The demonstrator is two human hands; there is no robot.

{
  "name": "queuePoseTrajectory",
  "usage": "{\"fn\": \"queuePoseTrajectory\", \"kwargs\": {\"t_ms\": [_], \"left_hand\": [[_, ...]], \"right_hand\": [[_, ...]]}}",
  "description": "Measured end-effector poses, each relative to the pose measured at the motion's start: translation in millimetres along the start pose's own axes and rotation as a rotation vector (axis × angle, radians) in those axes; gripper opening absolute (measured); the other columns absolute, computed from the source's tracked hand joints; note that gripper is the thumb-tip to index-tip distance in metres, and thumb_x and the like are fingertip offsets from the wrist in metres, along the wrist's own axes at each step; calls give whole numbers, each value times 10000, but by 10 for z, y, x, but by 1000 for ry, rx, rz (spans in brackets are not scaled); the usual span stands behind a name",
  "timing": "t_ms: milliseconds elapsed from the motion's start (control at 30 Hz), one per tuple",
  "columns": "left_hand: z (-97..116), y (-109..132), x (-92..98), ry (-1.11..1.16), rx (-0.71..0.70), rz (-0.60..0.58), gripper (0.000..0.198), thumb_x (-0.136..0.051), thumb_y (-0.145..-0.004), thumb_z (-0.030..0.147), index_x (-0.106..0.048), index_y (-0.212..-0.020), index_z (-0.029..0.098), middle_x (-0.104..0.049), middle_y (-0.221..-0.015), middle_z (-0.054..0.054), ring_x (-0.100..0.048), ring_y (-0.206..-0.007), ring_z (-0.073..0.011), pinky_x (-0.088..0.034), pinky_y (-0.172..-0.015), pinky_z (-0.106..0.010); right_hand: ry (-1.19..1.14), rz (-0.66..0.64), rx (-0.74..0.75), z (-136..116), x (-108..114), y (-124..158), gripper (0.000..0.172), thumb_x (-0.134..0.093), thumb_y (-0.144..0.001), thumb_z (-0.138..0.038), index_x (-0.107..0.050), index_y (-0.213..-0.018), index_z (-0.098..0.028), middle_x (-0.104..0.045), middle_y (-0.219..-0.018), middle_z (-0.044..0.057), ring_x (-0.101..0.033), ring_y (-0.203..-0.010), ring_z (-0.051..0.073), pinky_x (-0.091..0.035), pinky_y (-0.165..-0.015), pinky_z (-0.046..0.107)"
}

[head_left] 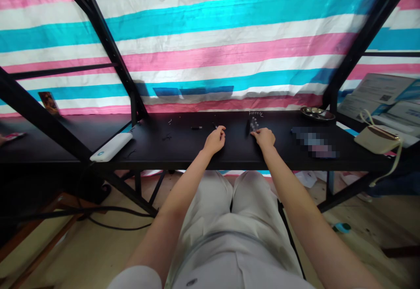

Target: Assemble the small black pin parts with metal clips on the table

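Observation:
My left hand (215, 141) hovers at or rests on the black table, its fingers curled together. Just beyond its fingertips is a small dark stick-like piece (214, 125); whether the fingers grip it I cannot tell. To the right, my right hand (265, 138) has thumb and forefinger pinched at the near edge of a cluster of small clear pieces (253, 124). What sits in that pinch is too small to make out. A slim black upright-looking piece (248, 127) stands beside the cluster, and a row of small whitish bits (255, 113) lies behind it. Left of my left hand lies a short black pen-like piece (197, 127).
A white power-bank-like box (113, 146) lies at the table's left. On the right are a shiny metal dish (317, 113), a blurred-out flat item (313, 142) and a beige pouch (377, 140). Black frame posts (114, 53) rise before a striped sheet (229, 18).

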State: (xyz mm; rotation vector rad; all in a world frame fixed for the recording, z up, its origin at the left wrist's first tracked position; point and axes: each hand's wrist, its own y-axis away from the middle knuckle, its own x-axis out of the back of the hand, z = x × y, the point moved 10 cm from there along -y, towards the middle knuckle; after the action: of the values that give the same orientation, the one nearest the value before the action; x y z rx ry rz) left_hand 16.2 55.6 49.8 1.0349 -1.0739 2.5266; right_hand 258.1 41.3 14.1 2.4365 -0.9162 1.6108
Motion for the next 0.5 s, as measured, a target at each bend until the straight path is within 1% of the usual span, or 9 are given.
{"fn": "queuePoseTrajectory", "kwargs": {"t_ms": [133, 200, 267, 333, 433, 500], "left_hand": [[-3, -2, -1, -24, 15, -5, 317, -429, -796, 100, -480, -1093, 198, -628, -866, -25, -588, -810, -152, -459, -783, -277], [-29, -7, 40, -80, 54, 20, 306, -434, -795, 95, -489, -1078, 195, -628, -871, -41, -591, -827, -171, -453, -797, -303], [-122, 2, 151, -174, 164, 91, 269, -429, -798, 93, -503, -1042, 179, -627, -865, -74, -589, -852, -210, -438, -824, -361], [-255, 45, 293, -244, 314, 175, 261, -423, -785, 78, -506, -1014, 172, -625, -868, -101, -582, -891, -250, -415, -844, -424], [-428, 129, 435, -247, 482, 262, 351, -423, -738, 40, -489, -1045, 197, -623, -963, -113, -555, -988, -286, -388, -863, -479], [-510, 158, 453, -256, 540, 272, 427, -428, -713, 28, -475, -1097, 209, -603, -1067, -131, -521, -1055, -312, -375, -873, -518]], "right_hand": [[-21, -13, -10, 27, -28, -20, 309, -622, -765, -458, -726, -921, -212, -697, -913, 117, -640, -874, 245, -459, -711, 323], [-26, -17, -9, 37, -41, -27, 316, -626, -754, -461, -719, -919, -208, -695, -921, 114, -635, -880, 247, -453, -726, 330], [-45, -9, -10, 54, -45, -26, 351, -630, -739, -476, -706, -939, -197, -688, -938, 113, -625, -895, 250, -444, -757, 344], [-85, 25, -9, 70, -24, -16, 404, -610, -742, -496, -681, -985, -182, -677, -948, 111, -610, -919, 253, -430, -790, 358], [-167, 89, 27, 55, 28, 11, 453, -555, -769, -508, -626, -1061, -169, -652, -939, 97, -583, -935, 247, -414, -809, 368], [-220, 122, 59, 25, 61, 31, 474, -546, -768, -506, -586, -1096, -165, -632, -936, 87, -566, -938, 244, -408, -807, 370]]}}
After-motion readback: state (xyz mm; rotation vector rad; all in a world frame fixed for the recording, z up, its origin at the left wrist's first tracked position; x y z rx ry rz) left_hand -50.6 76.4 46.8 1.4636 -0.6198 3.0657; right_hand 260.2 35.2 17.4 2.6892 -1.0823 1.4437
